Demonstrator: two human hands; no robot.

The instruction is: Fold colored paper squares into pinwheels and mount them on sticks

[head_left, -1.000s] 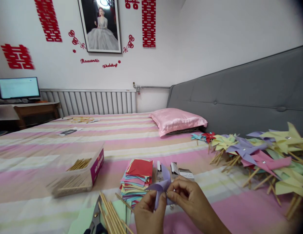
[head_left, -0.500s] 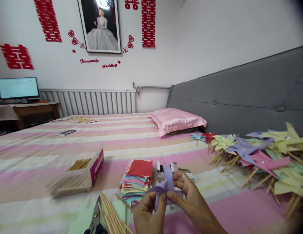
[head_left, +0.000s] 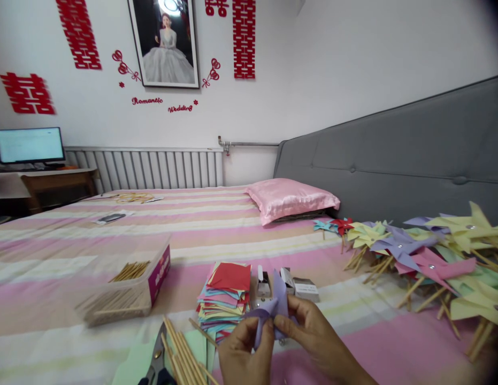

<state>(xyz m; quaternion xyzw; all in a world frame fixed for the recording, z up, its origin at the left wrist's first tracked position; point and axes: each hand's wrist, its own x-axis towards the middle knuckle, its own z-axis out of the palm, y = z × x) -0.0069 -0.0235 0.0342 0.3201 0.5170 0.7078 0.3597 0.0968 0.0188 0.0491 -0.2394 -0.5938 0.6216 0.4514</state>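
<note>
Between my two hands is a purple paper pinwheel (head_left: 280, 291), its blades curled in toward the middle. My left hand (head_left: 249, 347) pinches it from the left, thumb near the centre. On the other side my right hand (head_left: 311, 331) grips a folded blade, its thumb meeting the left one. The centre of the pinwheel is mostly covered by my fingers. Just left of my hands stands a stack of coloured paper squares (head_left: 228, 283). Thin wooden sticks (head_left: 184, 353) and dark-handled scissors (head_left: 158, 355) lie on green paper (head_left: 132, 358) at lower left.
A clear plastic box (head_left: 128, 299) of sticks stands at left. Small opened boxes (head_left: 307, 289) lie behind my hands. Many finished pinwheels (head_left: 429, 264) are heaped at right beside the grey headboard (head_left: 393, 144). A pink pillow (head_left: 292, 198) rests farther back on the striped bed.
My right fingers have moved down and closed in on the purple pinwheel, folding its right-hand blade inward. More of the small boxes behind shows. The left hand is almost unmoved.
</note>
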